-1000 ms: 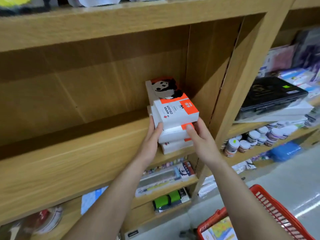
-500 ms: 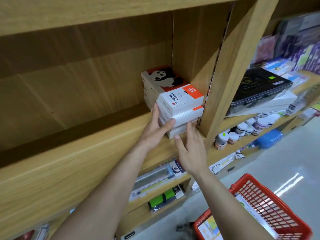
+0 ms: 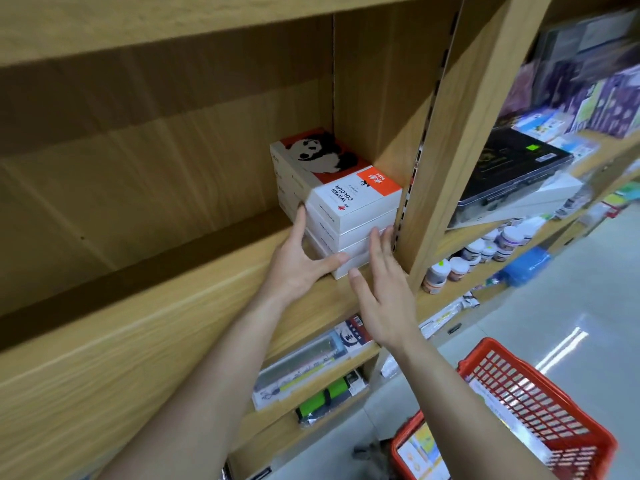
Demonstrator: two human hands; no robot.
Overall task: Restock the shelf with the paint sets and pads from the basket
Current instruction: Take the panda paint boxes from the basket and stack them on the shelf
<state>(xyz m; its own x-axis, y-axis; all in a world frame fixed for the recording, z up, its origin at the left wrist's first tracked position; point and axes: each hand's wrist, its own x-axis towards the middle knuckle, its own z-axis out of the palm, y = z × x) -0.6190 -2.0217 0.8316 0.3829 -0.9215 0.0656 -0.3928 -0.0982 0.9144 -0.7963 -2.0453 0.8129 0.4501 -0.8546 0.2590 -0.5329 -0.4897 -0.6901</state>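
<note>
A stack of three white and orange watercolour paint set boxes (image 3: pixel 341 199), the top one printed with a panda, rests on the wooden shelf (image 3: pixel 194 306) in its right corner against the side panel. My left hand (image 3: pixel 301 261) lies flat against the stack's left side, thumb at the bottom box's front. My right hand (image 3: pixel 384 289) is spread in front of the stack, fingertips near its right front corner, holding nothing. The red basket (image 3: pixel 540 407) stands on the floor at lower right with a colourful pad (image 3: pixel 420 448) inside.
A wooden upright (image 3: pixel 460 133) bounds the bay on the right. Beyond it are a black case (image 3: pixel 512 168) and small paint jars (image 3: pixel 485 251). Lower shelves hold packaged pens and a green item (image 3: pixel 329 396). Left of the stack the shelf board is bare wood.
The stack has been pushed right and squared up in the shelf corner. My right hand has come off the boxes and spread; my left hand stays against the stack's side.
</note>
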